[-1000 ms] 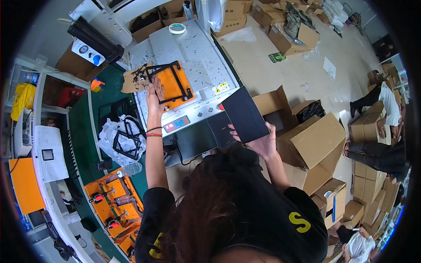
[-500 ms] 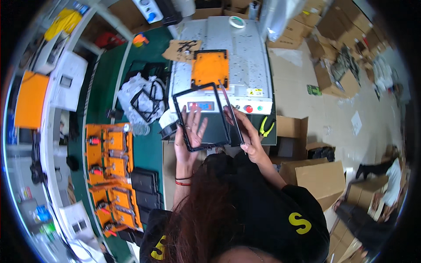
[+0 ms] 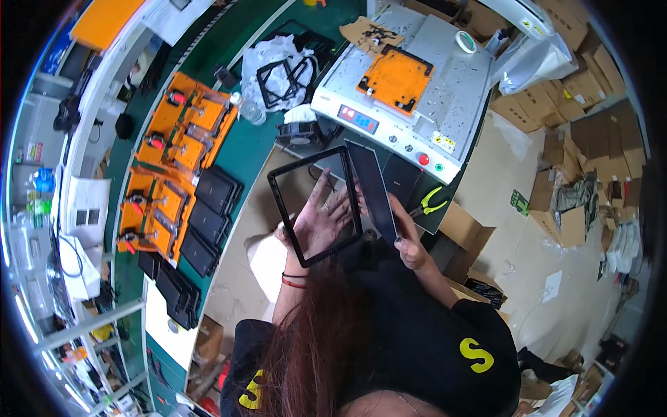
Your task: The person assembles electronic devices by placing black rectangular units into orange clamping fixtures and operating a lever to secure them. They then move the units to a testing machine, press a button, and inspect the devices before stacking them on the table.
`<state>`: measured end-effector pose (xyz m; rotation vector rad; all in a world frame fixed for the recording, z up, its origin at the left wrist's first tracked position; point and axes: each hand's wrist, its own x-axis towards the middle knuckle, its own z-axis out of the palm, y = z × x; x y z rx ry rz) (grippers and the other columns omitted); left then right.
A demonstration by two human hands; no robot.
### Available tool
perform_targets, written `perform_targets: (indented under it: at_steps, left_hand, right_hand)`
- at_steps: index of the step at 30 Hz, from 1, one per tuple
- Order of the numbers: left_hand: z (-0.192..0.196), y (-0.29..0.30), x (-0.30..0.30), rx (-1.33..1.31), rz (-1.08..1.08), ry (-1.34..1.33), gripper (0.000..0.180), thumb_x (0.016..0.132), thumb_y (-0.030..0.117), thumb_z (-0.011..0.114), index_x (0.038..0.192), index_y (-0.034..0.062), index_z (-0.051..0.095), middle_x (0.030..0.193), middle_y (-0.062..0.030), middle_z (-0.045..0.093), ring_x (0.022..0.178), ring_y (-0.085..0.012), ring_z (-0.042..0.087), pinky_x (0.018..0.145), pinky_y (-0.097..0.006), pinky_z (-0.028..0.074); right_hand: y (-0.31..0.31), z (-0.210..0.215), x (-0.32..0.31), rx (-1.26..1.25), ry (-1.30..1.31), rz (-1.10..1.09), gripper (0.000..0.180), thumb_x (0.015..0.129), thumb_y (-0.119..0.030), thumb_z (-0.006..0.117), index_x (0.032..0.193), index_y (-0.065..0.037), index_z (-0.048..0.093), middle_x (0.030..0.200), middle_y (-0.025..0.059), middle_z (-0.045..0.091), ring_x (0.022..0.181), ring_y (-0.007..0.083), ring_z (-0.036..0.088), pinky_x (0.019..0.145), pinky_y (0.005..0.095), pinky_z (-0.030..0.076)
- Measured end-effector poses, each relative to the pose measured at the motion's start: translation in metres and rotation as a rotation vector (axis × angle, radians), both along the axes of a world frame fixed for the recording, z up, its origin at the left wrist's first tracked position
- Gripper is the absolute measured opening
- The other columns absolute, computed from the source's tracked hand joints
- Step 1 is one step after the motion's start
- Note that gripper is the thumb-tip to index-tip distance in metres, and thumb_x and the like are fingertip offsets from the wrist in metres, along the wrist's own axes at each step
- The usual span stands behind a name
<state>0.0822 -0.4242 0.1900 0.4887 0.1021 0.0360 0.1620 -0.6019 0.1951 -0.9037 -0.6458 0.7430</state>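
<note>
My left hand (image 3: 321, 224) holds up a thin black rectangular frame (image 3: 292, 235). The thumb is at the frame's left side, and the other fingers spread behind its opening. Gripped along its edge by my right hand (image 3: 411, 244) is a dark flat panel (image 3: 376, 191), tilted and close to the frame's right side. Some of the right fingers are hidden behind the panel. Ahead, an orange plate (image 3: 396, 78) with black corner pieces lies on a white machine (image 3: 333, 82) with buttons along its front.
Left, a green bench (image 3: 240, 149) carries orange clamp fixtures (image 3: 182, 146), stacked black cases (image 3: 208, 208), a clear bottle (image 3: 251, 111) and a plastic bag with black frames (image 3: 281, 76). Yellow-green pliers (image 3: 434, 200) lie by the machine's front right. Cardboard boxes (image 3: 603, 149) crowd the right.
My view has turned left, so the machine now appears farther right and more of the bench shows. The panel has turned to show more of its dark face. Both hands keep their holds.
</note>
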Motion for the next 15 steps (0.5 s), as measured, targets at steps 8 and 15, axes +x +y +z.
perform_targets:
  at_steps: [8,15]
  left_hand:
    - [-0.03,-0.005,-0.038,-0.114,0.216,-0.131,0.134,0.05,0.061,0.081,0.148,0.0104,0.005,0.148,-0.0254,0.019,0.134,-0.0361,0.03,0.111,-0.046,0.026]
    - [-0.019,0.019,-0.063,0.035,0.55,-0.207,0.131,0.053,0.061,0.08,0.149,0.014,0.005,0.15,-0.0267,0.01,0.138,-0.0411,0.017,0.113,-0.053,0.016]
  right_hand:
    - [0.019,0.009,-0.011,-0.215,-0.059,0.162,0.088,0.075,-0.04,0.059,0.144,0.0,0.021,0.141,0.0133,0.034,0.127,0.0238,0.038,0.106,0.0384,0.029]
    - [0.045,0.025,-0.021,-0.432,-0.847,-0.013,0.088,0.072,-0.044,0.063,0.145,-0.009,0.026,0.138,0.0214,0.035,0.125,0.0348,0.041,0.104,0.0374,0.032]
